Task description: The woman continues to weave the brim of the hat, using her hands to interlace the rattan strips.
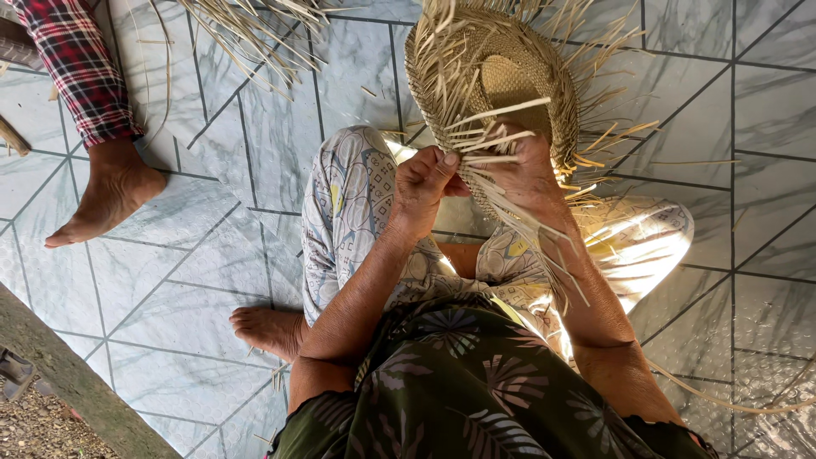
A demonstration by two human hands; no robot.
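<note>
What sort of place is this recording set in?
Likely a home porch or veranda used for handweaving: a pale tiled floor, loose straw strips scattered on it, and a half-woven straw hat held in both hands.

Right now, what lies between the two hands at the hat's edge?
In the head view, loose straw strips of the woven hat lie between the left hand and right hand.

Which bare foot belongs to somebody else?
The foot at the far left, below a red plaid trouser leg. The other foot sits tucked by the weaver's own patterned trousers.
</note>
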